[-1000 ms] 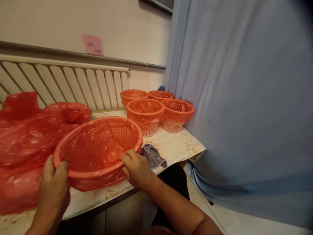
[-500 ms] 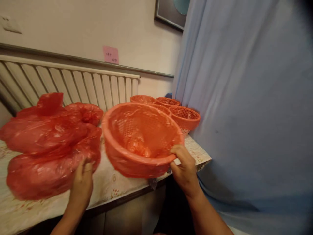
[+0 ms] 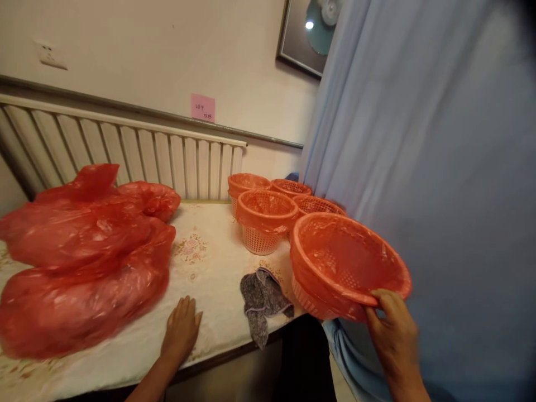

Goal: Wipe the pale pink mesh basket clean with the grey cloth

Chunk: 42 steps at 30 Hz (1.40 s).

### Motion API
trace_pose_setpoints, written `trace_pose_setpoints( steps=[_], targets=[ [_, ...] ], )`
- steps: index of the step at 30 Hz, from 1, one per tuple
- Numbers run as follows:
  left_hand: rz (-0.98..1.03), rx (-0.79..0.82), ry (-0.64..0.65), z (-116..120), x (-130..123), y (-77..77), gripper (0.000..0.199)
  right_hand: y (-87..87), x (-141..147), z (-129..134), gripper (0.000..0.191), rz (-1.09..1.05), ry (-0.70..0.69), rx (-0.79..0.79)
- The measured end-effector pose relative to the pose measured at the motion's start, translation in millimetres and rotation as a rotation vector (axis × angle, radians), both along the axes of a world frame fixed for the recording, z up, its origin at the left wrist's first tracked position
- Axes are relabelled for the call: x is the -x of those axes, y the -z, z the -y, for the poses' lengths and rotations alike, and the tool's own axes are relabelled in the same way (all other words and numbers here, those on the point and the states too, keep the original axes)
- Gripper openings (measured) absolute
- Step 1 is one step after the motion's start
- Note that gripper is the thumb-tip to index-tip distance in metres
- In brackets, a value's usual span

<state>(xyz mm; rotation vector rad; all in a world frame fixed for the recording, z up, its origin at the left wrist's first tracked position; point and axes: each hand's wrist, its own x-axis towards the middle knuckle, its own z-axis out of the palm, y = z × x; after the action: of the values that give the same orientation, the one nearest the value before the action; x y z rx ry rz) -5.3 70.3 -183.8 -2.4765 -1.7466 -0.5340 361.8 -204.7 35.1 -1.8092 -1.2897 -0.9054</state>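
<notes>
My right hand [image 3: 396, 326] pinches the near rim of an orange plastic basket [image 3: 307, 296], which is lined with a thin red bag [image 3: 347, 251] folded over its edge. This basket is tilted toward me at the table's right front. My left hand [image 3: 181, 329] rests flat on the tablecloth with nothing in it, fingers stretched forward. Left of it lie filled or puffed red plastic bags [image 3: 87, 301] in a heap. A dark grey cloth [image 3: 263, 301] lies crumpled at the table's front edge, between my hands.
Behind the held basket stand several similar baskets, among them a lined one [image 3: 263, 234]. A flowered cloth covers the table [image 3: 209, 279]. A blue curtain [image 3: 452, 167] hangs close on the right. At the back are a radiator [image 3: 176, 162] and a pink note [image 3: 203, 108] on the wall.
My right hand has carried the lined basket rightward from the table's middle, uncovering the grey cloth and a lined basket behind. My left hand has moved right, away from the red bags, onto the tablecloth.
</notes>
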Motion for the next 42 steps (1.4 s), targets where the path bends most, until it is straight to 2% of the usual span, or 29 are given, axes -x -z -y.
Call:
trace_pose_setpoints(
  steps=[3,6,13,25,33,42],
  targets=[
    [-0.039,-0.064,0.037,0.7,8.0,8.4,0.049,9.4,-20.2,-6.2,0.022,-0.005,0.024,0.034],
    [-0.031,-0.055,0.025,3.0,9.7,7.2,0.048,20.0,-33.2,-15.7,0.023,-0.011,0.017,0.047],
    [-0.047,-0.045,0.026,4.4,7.6,4.4,0.048,39.0,-41.3,-38.7,0.021,-0.089,-0.010,0.046],
    [-0.081,-0.012,-0.013,9.2,3.8,-7.0,0.046,35.3,-36.9,-54.0,0.014,-0.110,-0.052,0.049],
    [-0.072,-0.019,-0.006,7.2,3.9,-3.6,0.046,32.3,-32.0,-59.8,0.011,-0.171,-0.120,0.050],
    [-0.100,-0.042,-0.007,5.9,4.3,-0.9,0.045,30.0,-34.1,-66.6,0.009,-0.179,-0.135,0.063]
  ],
)
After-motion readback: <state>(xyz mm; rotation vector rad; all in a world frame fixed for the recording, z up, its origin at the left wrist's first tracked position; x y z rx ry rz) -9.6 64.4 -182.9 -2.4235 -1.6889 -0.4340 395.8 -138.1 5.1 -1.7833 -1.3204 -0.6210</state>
